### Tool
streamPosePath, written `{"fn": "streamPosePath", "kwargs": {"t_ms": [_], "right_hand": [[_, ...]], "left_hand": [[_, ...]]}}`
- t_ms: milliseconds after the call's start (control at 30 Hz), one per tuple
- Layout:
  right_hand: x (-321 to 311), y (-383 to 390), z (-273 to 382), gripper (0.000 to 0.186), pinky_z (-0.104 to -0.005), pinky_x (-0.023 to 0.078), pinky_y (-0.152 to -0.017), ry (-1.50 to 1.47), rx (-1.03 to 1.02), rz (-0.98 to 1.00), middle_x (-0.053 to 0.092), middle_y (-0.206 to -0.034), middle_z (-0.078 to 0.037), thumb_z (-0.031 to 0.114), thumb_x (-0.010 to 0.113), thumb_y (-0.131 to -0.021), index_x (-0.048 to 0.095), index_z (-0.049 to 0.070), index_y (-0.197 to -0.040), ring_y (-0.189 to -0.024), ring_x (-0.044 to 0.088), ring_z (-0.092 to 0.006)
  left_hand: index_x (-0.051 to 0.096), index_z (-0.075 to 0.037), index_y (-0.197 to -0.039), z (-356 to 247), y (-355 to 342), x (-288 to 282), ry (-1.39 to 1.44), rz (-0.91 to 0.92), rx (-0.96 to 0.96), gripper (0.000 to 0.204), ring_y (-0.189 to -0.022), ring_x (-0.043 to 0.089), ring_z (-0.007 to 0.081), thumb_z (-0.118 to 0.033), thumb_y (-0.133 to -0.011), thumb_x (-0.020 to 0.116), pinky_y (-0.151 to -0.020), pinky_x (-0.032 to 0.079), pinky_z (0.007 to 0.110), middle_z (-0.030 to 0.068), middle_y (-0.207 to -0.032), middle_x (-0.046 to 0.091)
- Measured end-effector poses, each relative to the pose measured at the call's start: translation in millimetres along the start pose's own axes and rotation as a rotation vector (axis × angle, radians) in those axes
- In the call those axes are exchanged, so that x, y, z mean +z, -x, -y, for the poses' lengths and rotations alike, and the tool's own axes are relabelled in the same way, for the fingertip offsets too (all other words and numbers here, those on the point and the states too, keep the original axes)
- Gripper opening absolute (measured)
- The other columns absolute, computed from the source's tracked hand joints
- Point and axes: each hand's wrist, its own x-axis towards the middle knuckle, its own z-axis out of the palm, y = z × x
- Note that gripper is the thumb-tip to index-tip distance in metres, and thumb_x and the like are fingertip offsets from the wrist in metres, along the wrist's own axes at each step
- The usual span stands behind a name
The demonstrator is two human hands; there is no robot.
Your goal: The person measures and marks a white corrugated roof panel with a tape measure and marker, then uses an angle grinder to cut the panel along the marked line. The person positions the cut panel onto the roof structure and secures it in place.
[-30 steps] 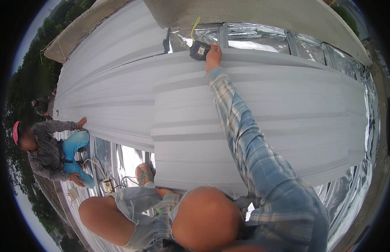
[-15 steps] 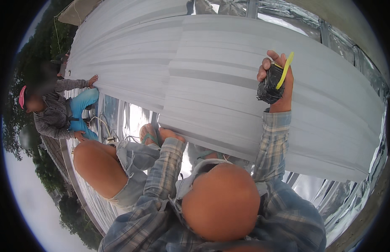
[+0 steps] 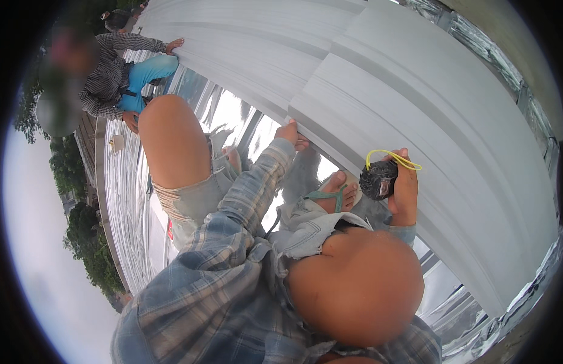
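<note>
My right hand (image 3: 403, 189) holds a black tape measure (image 3: 375, 181) with a yellow cord loop, near the lower edge of the white ribbed metal roofing sheets (image 3: 445, 139). My left hand (image 3: 289, 133) is closed on that same edge, up and to the left of the tape measure, with fingers curled at the sheet. Below the sheet edge, my foot in a green flip-flop (image 3: 337, 197) rests over shiny silver foil (image 3: 216, 104) and dark metal members. Both my bent knees are in view.
At the upper left, a co-worker (image 3: 111, 79) in a checked shirt and blue trousers crouches with a hand on the sheet edge; another person (image 3: 116, 21) is behind. Foil and a roof edge (image 3: 101, 170) run down the left, trees beyond. A concrete ledge (image 3: 494, 30) curves along the upper right.
My right hand has come down from the far top edge of the sheets with the tape measure to the near edge. My left hand has moved forward along the edge. The view has turned.
</note>
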Motion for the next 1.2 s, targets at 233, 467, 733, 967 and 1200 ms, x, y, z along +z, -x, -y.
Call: {"fn": "streamPosePath", "kwargs": {"t_ms": [233, 467, 733, 967, 1200], "right_hand": [[64.0, -27.3, 17.7, 0.044, -0.0258, 0.04, -0.062, 0.645, 0.052, 0.265, 0.052, -0.073, 0.001, 0.045, 0.054, -0.097, 0.057, 0.004, -0.081, -0.068, 0.046, -0.0087], [152.0, -83.4, 75.6, 0.039, -0.0308, 0.047, -0.067, 0.861, 0.316, 0.515, 0.059, -0.088, -0.005, 0.038, 0.047, -0.098, 0.059, 0.001, -0.098, -0.078, 0.056, -0.0147], [213.4, -116.8, 8.7, 0.052, -0.0361, 0.054, -0.08, 1.097, 0.476, 0.904, 0.061, -0.102, -0.012, 0.047, 0.045, -0.097, 0.059, -0.001, -0.11, -0.095, 0.062, -0.0197], [201.3, -118.0, -30.7, 0.05, -0.0232, 0.051, -0.069, 1.008, 0.612, 0.868, 0.061, -0.092, -0.007, 0.051, 0.063, -0.088, 0.061, 0.003, -0.099, -0.08, 0.059, -0.0121], [204.5, -193.1, -11.1, 0.048, -0.025, 0.051, -0.07, 1.12, 0.156, 0.615, 0.064, -0.084, -0.008, 0.047, 0.074, -0.08, 0.063, 0.002, -0.094, -0.079, 0.061, -0.0135]], "left_hand": [[0.057, 0.0, -0.124, -5.4, 11.3, -36.8, -1.056, -0.048, 0.324, 0.05, -0.09, 0.069, 0.0255, -0.04, -0.095, 0.052, -0.084, 0.053, 0.036, 0.0179, -0.101, 0.07], [0.03, -0.002, -0.145, -73.1, 143.1, 8.4, -0.543, 0.067, 1.02, 0.11, -0.115, 0.057, 0.0384, -0.061, -0.066, 0.077, -0.097, 0.047, 0.041, 0.0243, -0.118, 0.06], [0.033, 0.001, -0.142, -31.4, 67.1, -87.2, -0.076, 0.531, 0.451, 0.093, -0.1, 0.06, 0.0257, -0.045, -0.071, 0.073, -0.088, 0.048, 0.033, 0.0173, -0.11, 0.06], [0.061, -0.004, -0.12, -5.9, 52.8, -122.1, 0.053, 0.612, -0.005, 0.055, -0.083, 0.061, 0.0145, -0.047, -0.085, 0.061, -0.069, 0.047, 0.022, 0.0113, -0.102, 0.063], [0.068, -0.01, -0.111, 10.1, -6.5, -160.0, -0.792, 0.445, 0.397, 0.038, -0.111, 0.053, 0.0199, -0.036, -0.085, 0.057, -0.097, 0.038, 0.028, 0.0086, -0.118, 0.061]]}}
